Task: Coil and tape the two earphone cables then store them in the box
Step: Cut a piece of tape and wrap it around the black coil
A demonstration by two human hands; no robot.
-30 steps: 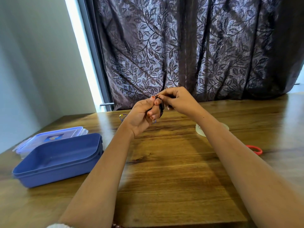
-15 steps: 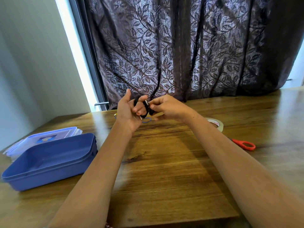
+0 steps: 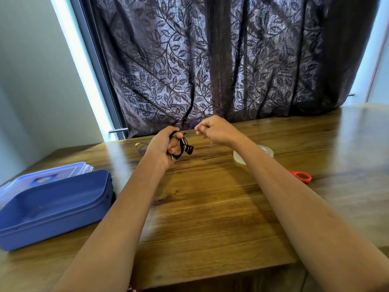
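A dark leaf-patterned curtain (image 3: 221, 64) hangs behind the long wooden table (image 3: 210, 207), which fills most of what I can see from here. On the left part of the table sits the open blue box (image 3: 52, 207), with its clear lid (image 3: 42, 175) lying just behind it, touching or nearly so. Both bare forearms reach out over the middle of the table.

The left hand (image 3: 163, 147) is curled closed around the black earphone cable (image 3: 181, 146), which is bunched into a coil in its grip; the earbuds hang out of the fist on its right side, above the tabletop. The right hand (image 3: 216, 129) is held just beside it, apart from the coil, thumb and forefinger pressed together in a pinch (whether anything thin sits between them I cannot tell).

A roll of clear tape (image 3: 266, 150) lies flat on the table beyond the right forearm, partly hidden by it. The red handle of the scissors (image 3: 302, 177) shows to the right of that arm. The blue earphone cable (image 3: 141, 147) lies loose on the table just left of the left hand.
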